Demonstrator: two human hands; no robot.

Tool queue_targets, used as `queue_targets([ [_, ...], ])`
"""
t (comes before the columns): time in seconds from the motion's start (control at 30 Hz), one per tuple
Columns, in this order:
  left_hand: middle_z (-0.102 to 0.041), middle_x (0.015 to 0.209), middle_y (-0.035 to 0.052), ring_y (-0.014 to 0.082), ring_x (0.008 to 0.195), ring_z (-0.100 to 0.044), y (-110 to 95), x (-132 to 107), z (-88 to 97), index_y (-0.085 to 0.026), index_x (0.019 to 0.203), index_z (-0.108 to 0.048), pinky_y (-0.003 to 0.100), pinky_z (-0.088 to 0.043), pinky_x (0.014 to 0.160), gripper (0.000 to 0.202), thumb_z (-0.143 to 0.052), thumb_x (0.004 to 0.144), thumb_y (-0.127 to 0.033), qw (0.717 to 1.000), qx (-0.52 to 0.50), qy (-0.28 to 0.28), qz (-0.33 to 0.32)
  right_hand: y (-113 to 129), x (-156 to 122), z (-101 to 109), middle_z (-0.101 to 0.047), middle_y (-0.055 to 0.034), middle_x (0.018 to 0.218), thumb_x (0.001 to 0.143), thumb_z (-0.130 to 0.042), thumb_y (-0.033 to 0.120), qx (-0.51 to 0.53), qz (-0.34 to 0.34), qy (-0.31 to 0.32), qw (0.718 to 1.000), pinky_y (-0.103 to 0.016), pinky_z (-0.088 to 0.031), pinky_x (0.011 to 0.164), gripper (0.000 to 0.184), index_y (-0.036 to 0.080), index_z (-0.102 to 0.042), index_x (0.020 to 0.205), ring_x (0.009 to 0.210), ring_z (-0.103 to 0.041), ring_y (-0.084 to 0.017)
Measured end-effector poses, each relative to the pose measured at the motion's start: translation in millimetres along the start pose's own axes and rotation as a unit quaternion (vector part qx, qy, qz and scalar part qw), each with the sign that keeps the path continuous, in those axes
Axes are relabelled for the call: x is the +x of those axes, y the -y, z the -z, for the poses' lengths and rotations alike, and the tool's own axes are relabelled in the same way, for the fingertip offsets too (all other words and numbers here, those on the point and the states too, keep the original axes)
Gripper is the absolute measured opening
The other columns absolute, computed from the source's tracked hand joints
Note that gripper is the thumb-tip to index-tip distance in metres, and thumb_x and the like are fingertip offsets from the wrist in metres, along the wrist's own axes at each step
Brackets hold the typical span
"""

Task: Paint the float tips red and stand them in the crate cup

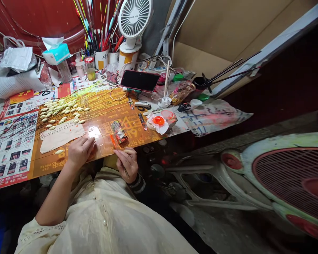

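Observation:
My left hand (80,151) rests at the table's near edge with its fingers curled down on a thin rod; a pale oval float (59,152) lies just left of it. My right hand (127,163) is pinched on a slender brush handle whose orange tip (112,140) touches the table. A small paint-stained block (119,131) lies just beyond that tip. Farther off, several pale floats on thin yellow rods (60,111) are fanned across the orange poster. A white cloth (60,136) lies under the rods.
A dish of orange paint (158,121) sits to the right of the block. A phone (140,80) stands propped behind it, with a small white fan (134,21), brush cups (101,58) and a tissue box (57,53) at the back. A large floor fan (288,176) lies at right.

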State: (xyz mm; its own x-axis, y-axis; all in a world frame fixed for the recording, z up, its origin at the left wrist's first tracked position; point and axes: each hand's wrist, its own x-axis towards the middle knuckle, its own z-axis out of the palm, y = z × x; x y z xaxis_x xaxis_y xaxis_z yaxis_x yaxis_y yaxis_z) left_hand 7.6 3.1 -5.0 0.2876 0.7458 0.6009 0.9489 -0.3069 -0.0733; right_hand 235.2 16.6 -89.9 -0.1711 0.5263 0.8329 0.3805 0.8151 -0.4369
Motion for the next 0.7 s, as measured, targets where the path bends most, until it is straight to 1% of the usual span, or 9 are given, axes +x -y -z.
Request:
queue_targets([
  [0.17,-0.069,0.076,0.0025,0.0148,0.071,-0.061,0.0,-1.6,-2.5,-0.022,0.098,-0.067,0.028,-0.042,0.066,0.015,-0.053,0.097,-0.028,1.000,0.001,0.000,0.000,4.0,-0.9,-1.4,-0.071,-0.0048,0.107,0.090,-0.054,0.010,0.007,0.022,0.013,1.000,-0.049,-0.051,0.096,0.054,0.027,-0.051,0.141,0.096,-0.058,-0.020],
  [0.3,-0.068,0.075,0.0021,0.0142,0.070,-0.060,-1.0,-3.2,-3.3,-0.022,0.096,-0.068,0.028,-0.041,0.065,0.017,-0.052,0.097,-0.028,1.000,0.013,0.008,0.004,10.8,-0.9,-3.3,-0.071,-0.0044,0.110,0.088,-0.056,0.009,0.017,0.034,0.028,0.999,-0.049,-0.049,0.098,0.057,0.027,-0.050,0.142,0.098,-0.057,-0.020],
  [0.5,-0.069,0.077,0.0030,0.0149,0.073,-0.062,-1.9,-4.3,-3.0,-0.021,0.100,-0.067,0.028,-0.042,0.067,0.015,-0.054,0.096,-0.028,1.000,0.005,0.007,0.002,17.3,0.1,-5.0,-0.071,-0.0033,0.113,0.087,-0.058,0.008,0.009,0.019,0.042,0.999,-0.049,-0.045,0.102,0.061,0.028,-0.049,0.144,0.099,-0.055,-0.020],
  [0.7,-0.070,0.078,0.0031,0.0150,0.073,-0.062,-2.5,-3.9,-3.1,-0.021,0.100,-0.067,0.028,-0.043,0.067,0.014,-0.055,0.096,-0.027,1.000,0.003,0.003,0.002,18.1,-0.6,-7.3,-0.071,-0.0026,0.115,0.089,-0.057,0.012,-0.008,0.004,0.054,0.998,-0.047,-0.043,0.102,0.060,0.029,-0.047,0.146,0.101,-0.054,-0.019],
])
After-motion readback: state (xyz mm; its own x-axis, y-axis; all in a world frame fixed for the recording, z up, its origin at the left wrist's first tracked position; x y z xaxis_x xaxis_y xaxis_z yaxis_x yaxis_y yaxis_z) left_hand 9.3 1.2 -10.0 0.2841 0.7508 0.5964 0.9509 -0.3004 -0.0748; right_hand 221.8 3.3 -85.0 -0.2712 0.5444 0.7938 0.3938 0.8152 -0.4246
